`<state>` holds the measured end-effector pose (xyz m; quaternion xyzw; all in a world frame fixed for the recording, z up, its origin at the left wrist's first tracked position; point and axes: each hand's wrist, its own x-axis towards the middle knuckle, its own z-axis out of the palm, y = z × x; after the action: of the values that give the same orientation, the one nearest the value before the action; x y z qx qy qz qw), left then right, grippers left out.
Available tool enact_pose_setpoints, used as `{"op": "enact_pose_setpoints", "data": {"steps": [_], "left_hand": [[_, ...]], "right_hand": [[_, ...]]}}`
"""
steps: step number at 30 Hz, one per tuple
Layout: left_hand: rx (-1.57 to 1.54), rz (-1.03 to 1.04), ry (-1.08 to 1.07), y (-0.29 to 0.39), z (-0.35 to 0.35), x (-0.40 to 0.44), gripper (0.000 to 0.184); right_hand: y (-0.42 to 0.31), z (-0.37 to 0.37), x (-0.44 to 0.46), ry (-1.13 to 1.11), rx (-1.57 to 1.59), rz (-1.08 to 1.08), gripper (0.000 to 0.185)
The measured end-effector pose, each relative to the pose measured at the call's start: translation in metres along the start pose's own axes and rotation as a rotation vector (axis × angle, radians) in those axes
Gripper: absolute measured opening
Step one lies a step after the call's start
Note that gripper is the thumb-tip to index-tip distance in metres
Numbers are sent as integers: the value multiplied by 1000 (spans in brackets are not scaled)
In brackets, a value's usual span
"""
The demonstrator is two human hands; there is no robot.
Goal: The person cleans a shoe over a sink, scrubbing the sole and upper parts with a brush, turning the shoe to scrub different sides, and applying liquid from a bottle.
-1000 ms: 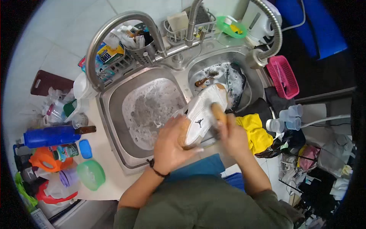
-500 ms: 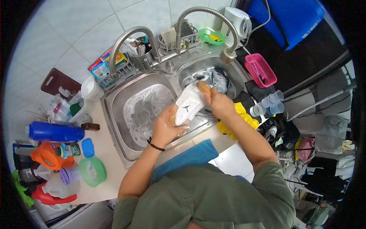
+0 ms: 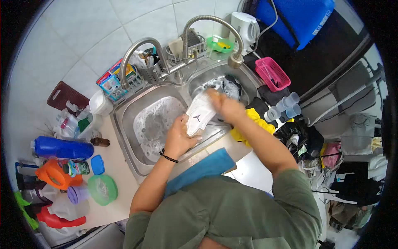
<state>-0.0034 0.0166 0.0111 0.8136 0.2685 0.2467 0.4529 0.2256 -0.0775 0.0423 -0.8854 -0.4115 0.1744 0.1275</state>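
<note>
Gripping a white shoe [image 3: 200, 113] with left fingers [image 3: 181, 122], blurred brush [image 3: 213, 96] with right fingers [image 3: 226, 103].

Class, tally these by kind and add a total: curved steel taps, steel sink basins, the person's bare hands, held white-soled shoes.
Curved steel taps: 2
Steel sink basins: 2
Bare hands: 2
Held white-soled shoe: 1
Total: 7

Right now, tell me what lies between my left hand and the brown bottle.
The head view shows, from left hand to brown bottle: the sudsy left basin, its metal rim, a counter strip.
</note>
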Motion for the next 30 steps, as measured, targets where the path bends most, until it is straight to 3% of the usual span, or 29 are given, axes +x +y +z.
{"op": "enact_pose_setpoints", "data": {"steps": [1, 4, 6, 8, 11, 14, 17, 19, 20, 22, 24, 27, 28, 30], "left_hand": [[9, -17, -32, 10, -6, 0, 89], [264, 46, -65, 34, -13, 6, 92], [373, -72, -114, 49, -16, 11, 94], [431, -124, -144, 47, -17, 14, 97], [440, -123, -153, 35, -19, 13, 98], [501, -136, -131, 38, -23, 20, 94], [565, -170, -111, 35, -14, 30, 88], [551, -229, -140, 40, -11, 37, 85], [505, -222, -143, 39, -13, 36, 83], [413, -210, -142, 32, -23, 28, 81], [494, -196, -90, 29, -25, 20, 84], [620, -184, -65, 29, -16, 18, 91], [631, -208, -84, 33, -16, 19, 89], [659, -257, -115, 45, -18, 21, 87]], "right_hand": [[32, 9, 27, 66, 76, 23, 62], [-16, -1, -17, 58, 53, -39, 61], [-38, -6, -47, -86, -8, -230, 60], [-19, -8, -38, -130, -106, -281, 63], [57, -9, 9, -13, -81, -47, 73], [40, -31, -3, 41, 36, -39, 76], [-18, -16, -4, -44, -52, -75, 75], [-55, -3, -7, 15, 46, -224, 71], [-74, -14, -12, -90, -34, -229, 71], [-53, -13, 7, -81, -22, -185, 74], [-2, -24, 42, -111, 71, 105, 77], [15, -14, 55, -57, 5, 43, 75], [-30, -32, 27, -84, -67, 99, 73], [-45, -26, 3, -84, -106, -180, 72]]}}
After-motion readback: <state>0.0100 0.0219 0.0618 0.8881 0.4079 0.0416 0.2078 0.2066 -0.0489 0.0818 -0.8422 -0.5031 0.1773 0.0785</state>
